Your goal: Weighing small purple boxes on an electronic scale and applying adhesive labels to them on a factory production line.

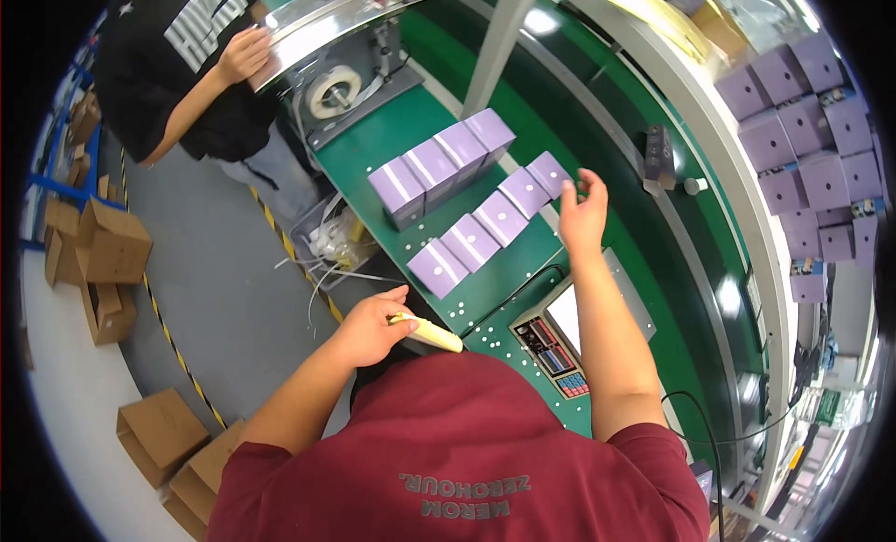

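At a green table (362, 141), the left hand (371, 331) is clutching a yellow object (439, 336) partly hidden by its fingers; the right hand (585, 217), fingers parted, is reaching the end of a row of purple boxes (499, 219), contact remaining hard to make out.

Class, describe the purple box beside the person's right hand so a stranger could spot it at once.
On the green table, find the two rows of purple boxes and choose the row nearer the scale. The end box is at that row's upper right. Unlike its neighbours, it lies right beside the right hand.
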A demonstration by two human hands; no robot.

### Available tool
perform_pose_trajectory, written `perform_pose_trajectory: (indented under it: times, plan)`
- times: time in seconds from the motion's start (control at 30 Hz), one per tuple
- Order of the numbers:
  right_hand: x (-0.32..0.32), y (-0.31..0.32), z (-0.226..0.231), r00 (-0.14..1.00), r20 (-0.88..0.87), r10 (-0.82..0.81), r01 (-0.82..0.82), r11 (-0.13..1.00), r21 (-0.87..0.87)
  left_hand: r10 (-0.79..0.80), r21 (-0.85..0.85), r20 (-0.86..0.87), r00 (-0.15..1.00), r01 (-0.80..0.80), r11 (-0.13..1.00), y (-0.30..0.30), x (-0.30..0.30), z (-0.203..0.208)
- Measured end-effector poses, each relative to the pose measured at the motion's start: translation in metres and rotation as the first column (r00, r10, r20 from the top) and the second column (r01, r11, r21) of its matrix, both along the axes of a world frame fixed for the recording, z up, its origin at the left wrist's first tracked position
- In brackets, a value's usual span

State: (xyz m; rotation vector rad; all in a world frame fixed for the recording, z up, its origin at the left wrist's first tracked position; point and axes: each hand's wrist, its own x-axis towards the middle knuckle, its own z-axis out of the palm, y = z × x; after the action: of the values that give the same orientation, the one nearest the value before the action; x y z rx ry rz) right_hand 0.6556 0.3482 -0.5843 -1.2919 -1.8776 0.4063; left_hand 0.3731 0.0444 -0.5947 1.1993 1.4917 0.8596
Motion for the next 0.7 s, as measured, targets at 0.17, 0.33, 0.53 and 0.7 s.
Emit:
perform_pose_trajectory:
  times: [0.17,0.33,0.53,0.7]
  plan:
    - [0.034,0.060,-0.056,0.942,-0.317,-0.113,-0.079,0.841,-0.535,0.162,-0.136,0.525,0.835,-0.106,0.985,0.027,0.022,-0.030]
    - [0.035,0.057,-0.078,0.927,-0.362,-0.098,-0.170,0.750,-0.639,0.266,-0.257,0.580,0.770,-0.136,0.957,0.047,0.035,-0.029]
    - [0.097,-0.035,0.027,0.943,-0.296,-0.155,0.005,0.892,-0.453,0.107,-0.008,0.485,0.868,-0.118,0.993,0.042,0.026,0.020]
    - [0.228,-0.138,0.039,0.829,-0.371,-0.419,0.339,0.903,-0.264,-0.273,0.216,0.430,0.861,0.196,0.957,0.112,0.097,0.088]
